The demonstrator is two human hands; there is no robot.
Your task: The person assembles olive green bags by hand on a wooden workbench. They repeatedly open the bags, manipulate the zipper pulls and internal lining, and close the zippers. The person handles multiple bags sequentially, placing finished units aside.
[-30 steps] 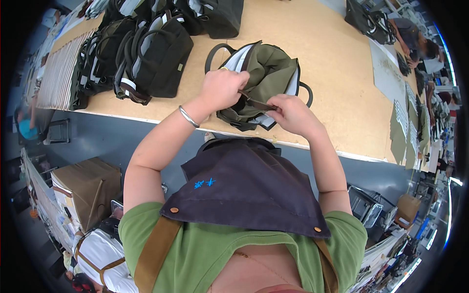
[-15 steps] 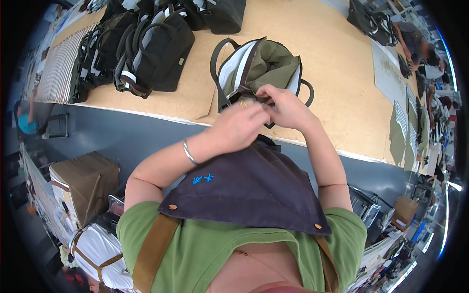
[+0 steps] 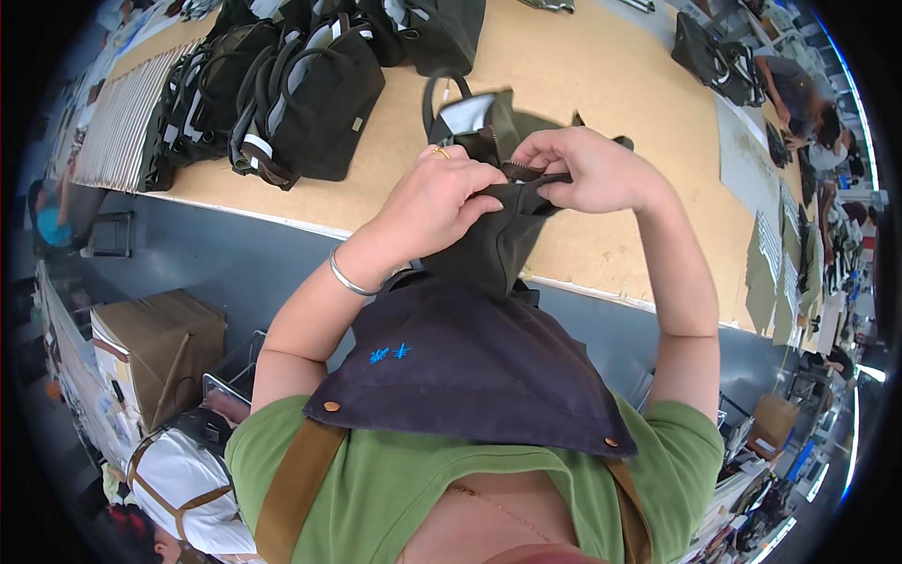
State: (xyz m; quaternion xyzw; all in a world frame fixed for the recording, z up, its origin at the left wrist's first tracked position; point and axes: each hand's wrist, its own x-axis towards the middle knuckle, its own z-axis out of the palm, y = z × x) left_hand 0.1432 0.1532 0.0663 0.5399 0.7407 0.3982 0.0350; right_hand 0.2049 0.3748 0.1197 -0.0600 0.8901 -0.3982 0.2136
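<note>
Tan workshop desk [image 3: 620,246]: at its near edge, tipped toward the wearer, is a dark fabric handbag [image 3: 490,242]. Left hand [image 3: 440,199] and right hand [image 3: 601,173] each keep a narrow grip, pinching its rim beside the brown zipper [image 3: 522,173]. It looks light, soft, collapsible; the seamed rim should hold best. Similar handbags [image 3: 329,124] crowd the desk's left side.

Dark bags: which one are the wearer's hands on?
The centre bag: left hand and right hand both hold it at its top. Neither touches the left cluster of bags or the far-right bag.
</note>
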